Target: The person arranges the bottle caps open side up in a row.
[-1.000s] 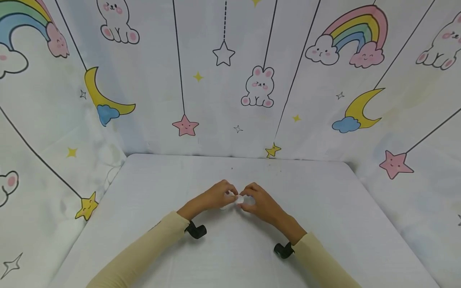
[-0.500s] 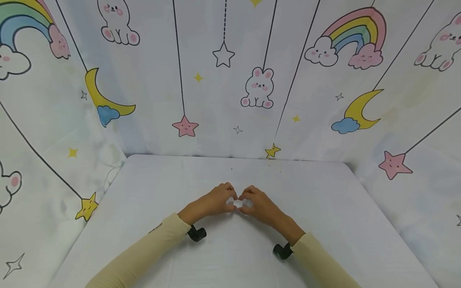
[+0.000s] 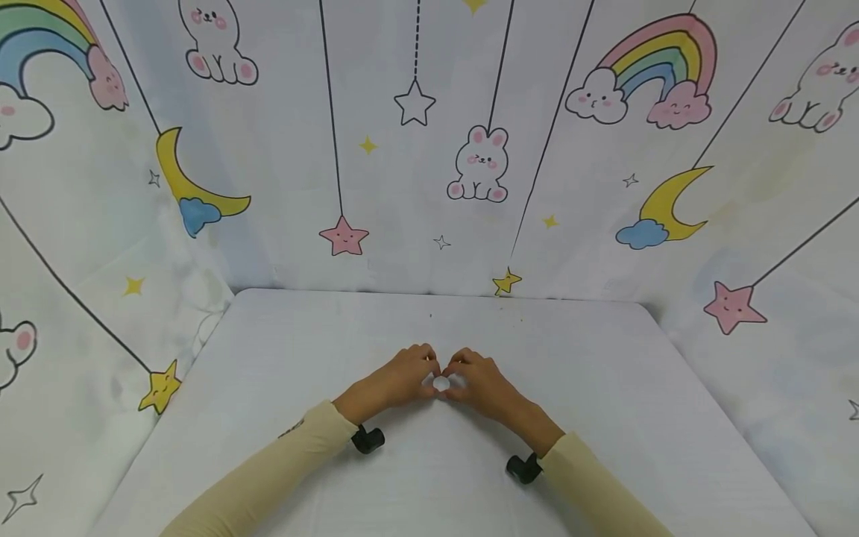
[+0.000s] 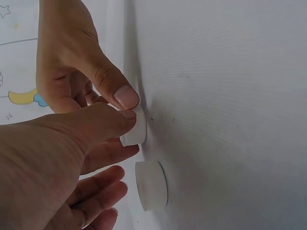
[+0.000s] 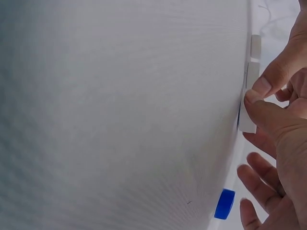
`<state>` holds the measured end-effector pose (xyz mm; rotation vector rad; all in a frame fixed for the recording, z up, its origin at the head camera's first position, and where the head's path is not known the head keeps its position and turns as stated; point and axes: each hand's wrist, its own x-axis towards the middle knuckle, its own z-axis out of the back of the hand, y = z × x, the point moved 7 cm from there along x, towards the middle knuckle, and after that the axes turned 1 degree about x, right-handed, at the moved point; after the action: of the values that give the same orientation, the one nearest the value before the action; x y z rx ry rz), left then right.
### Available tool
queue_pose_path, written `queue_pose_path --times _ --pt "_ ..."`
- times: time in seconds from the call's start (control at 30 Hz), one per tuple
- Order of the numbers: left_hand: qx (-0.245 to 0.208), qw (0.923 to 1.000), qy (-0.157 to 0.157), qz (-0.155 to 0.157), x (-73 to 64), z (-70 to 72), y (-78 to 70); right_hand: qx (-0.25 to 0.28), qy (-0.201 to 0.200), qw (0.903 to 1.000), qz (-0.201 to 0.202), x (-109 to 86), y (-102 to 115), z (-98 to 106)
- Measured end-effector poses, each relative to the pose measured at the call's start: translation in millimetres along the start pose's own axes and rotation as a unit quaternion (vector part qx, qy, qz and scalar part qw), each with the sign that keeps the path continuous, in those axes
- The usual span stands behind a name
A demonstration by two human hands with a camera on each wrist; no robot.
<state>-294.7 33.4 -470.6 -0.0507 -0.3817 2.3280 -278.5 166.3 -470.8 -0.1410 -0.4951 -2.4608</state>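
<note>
White disc [image 3: 441, 383] mid tabletop [image 3: 436, 477], at 3 o'clock from left hand [image 3: 397, 377], 9 o'clock from right hand [image 3: 488, 386]; neither clearly nearer. Fingers of both pinch it. Round from above, no clear long axis. White piece [image 4: 152, 186] about 6 o'clock of it, left wrist view; blue piece [image 5: 224, 203] likewise, right wrist view.

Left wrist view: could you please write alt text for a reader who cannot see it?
A left hand and a right hand grip one small white piece. A second white piece rests near them on a white surface; a yellow moon drawing shows behind.
</note>
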Motion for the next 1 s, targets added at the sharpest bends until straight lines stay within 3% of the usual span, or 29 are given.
queue_pose_path --times 0.5,0.67,0.83,1.0 --pt "0.028 0.9993 -0.02 -0.013 -4.9 6.5 -6.5 -0.02 0.021 0.9995 -0.015 1.7 -0.7 -4.1" --pt "0.032 0.9994 -0.011 -0.007 -5.0 5.7 -5.4 -0.033 0.029 0.9987 -0.024 1.9 -2.6 -0.8" --pt "0.021 0.9998 0.003 0.001 -2.5 6.7 -4.9 -0.036 0.011 0.9992 -0.014 1.5 -4.1 10.7" --pt "-0.003 0.9997 0.019 0.015 5.5 8.3 -4.1 -0.019 0.012 0.999 -0.04 1.3 -11.7 22.1"
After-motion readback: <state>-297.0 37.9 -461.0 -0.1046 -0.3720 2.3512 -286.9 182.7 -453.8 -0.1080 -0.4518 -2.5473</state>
